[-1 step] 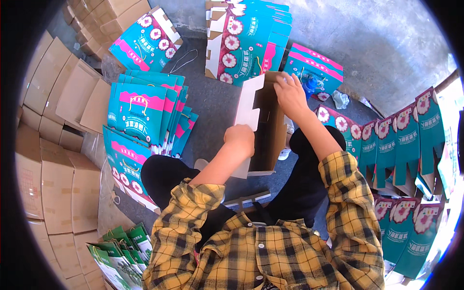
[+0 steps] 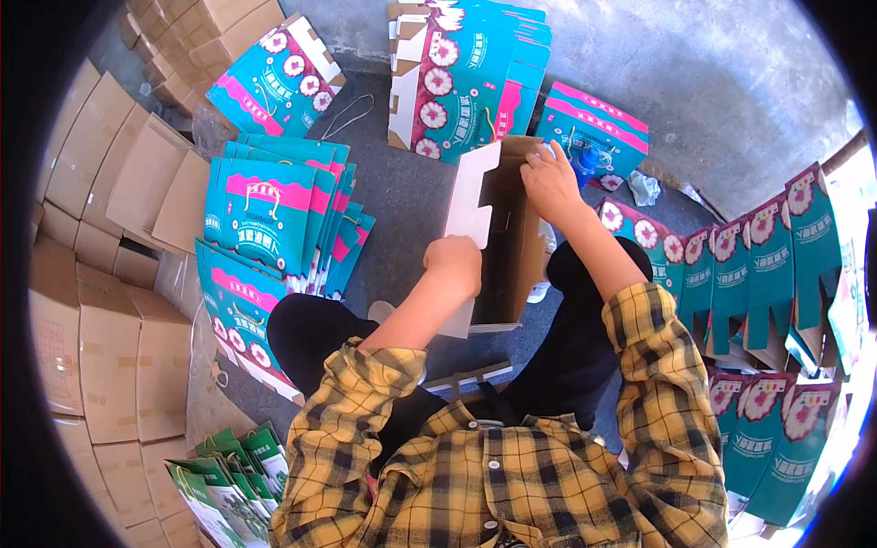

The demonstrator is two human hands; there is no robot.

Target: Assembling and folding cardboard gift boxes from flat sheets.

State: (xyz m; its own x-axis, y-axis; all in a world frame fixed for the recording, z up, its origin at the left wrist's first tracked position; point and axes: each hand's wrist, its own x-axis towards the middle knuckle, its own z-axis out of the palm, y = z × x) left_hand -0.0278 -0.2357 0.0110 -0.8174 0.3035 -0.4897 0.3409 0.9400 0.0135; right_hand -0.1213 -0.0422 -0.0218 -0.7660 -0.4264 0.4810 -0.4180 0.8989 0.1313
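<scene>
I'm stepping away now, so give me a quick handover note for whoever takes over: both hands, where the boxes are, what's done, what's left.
Left hand: grips the near side of the half-formed carton, by its white flap.
Right hand: on the carton's far top edge.
Carton: held above the lap, brown inside showing, flaps not closed.
Done: folded teal boxes stand in rows on the right.
Left: flat teal blanks are stacked on the left, with more ahead.
Plain brown cartons line the far left.
</scene>
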